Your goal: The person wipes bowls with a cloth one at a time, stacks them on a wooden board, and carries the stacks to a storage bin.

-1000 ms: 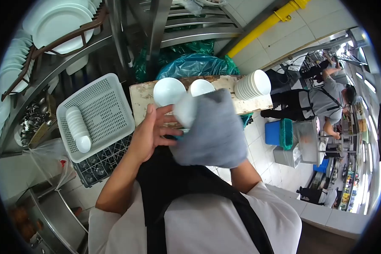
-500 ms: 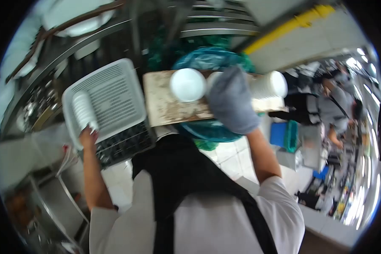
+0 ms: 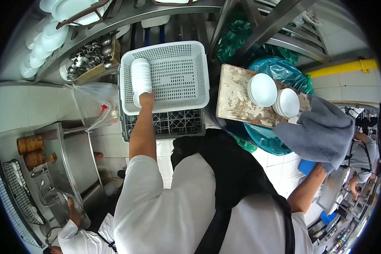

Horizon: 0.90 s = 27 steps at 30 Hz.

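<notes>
My left hand [image 3: 147,99] grips the near end of a stack of white bowls [image 3: 141,78]. The stack lies lengthwise along the left side of a white perforated plastic basket [image 3: 180,103]. A grey towel [image 3: 319,129] covers my right hand, whose fingers are hidden beneath it; only the wrist shows. The towel's far edge overlaps the right end of a worn, stained wooden board [image 3: 237,108]. On that board are more white bowls: one group [image 3: 263,89] near the middle and another [image 3: 288,103] beside the towel.
A dark rack crate [image 3: 178,125] is under the basket. Cutlery fills a holder [image 3: 95,57] beyond it. A teal bag-lined bin [image 3: 266,142] stands beneath the board, near a yellow pipe [image 3: 343,67]. A co-worker [image 3: 82,233] is at lower left; another [image 3: 362,156] is at right.
My view has turned, so the basket and board appear farther right. My towel-covered right hand has moved right, away from the bowls on the board. The left hand stays at the stack in the basket.
</notes>
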Each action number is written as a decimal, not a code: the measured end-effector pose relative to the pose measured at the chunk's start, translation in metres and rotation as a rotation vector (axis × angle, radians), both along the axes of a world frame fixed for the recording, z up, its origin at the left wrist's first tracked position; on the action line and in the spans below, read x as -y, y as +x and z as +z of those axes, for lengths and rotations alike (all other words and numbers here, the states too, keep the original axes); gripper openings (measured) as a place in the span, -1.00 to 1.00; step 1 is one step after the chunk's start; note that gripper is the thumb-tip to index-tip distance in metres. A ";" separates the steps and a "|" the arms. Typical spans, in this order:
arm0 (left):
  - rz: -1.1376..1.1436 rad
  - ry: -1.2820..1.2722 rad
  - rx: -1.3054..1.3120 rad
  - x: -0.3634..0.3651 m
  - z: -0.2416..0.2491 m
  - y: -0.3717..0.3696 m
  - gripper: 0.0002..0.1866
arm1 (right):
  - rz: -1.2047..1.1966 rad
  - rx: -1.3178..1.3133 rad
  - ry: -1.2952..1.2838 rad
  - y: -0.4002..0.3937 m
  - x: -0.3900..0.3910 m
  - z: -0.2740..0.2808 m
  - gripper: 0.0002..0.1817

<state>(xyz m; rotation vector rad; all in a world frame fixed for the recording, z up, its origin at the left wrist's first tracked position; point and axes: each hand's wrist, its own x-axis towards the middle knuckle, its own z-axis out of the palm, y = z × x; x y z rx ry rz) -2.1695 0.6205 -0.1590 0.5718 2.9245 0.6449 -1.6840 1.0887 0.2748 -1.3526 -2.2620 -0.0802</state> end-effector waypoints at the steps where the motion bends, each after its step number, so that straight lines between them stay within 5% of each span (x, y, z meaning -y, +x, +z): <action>1: 0.162 -0.109 0.210 -0.016 0.026 0.007 -0.68 | -0.013 -0.018 -0.013 0.007 0.004 0.005 -0.59; 3: 0.422 -0.212 0.419 -0.031 0.053 0.015 -0.69 | -0.007 -0.052 -0.038 0.014 0.011 0.016 -0.60; 6: 0.405 -0.267 0.427 -0.036 0.080 0.021 -0.69 | 0.115 -0.067 -0.102 -0.009 0.042 0.036 -0.62; 12: 0.390 -0.110 0.122 -0.004 0.063 0.008 -0.69 | 0.455 0.063 -0.303 -0.083 0.128 0.067 -0.65; 14: 0.002 -0.359 0.011 0.017 0.069 0.007 -0.69 | 0.555 0.150 -0.362 -0.106 0.145 0.077 -0.66; 16: 0.801 1.075 0.627 0.006 0.092 0.029 -0.69 | 0.659 0.252 -0.406 -0.124 0.160 0.094 -0.67; 18: 0.696 1.443 0.768 0.002 0.122 0.047 -0.63 | 0.733 0.330 -0.446 -0.137 0.170 0.106 -0.69; 20: 0.614 1.602 0.855 -0.012 0.157 0.063 -0.62 | 0.771 0.362 -0.530 -0.155 0.181 0.105 -0.70; 22: 0.630 1.716 0.872 -0.036 0.205 0.087 -0.60 | 0.713 -0.148 -0.773 -0.167 0.196 0.065 -0.72; 27: 0.402 1.851 1.057 -0.101 0.311 0.137 -0.57 | 0.778 -0.106 -0.455 -0.193 0.202 0.042 -0.64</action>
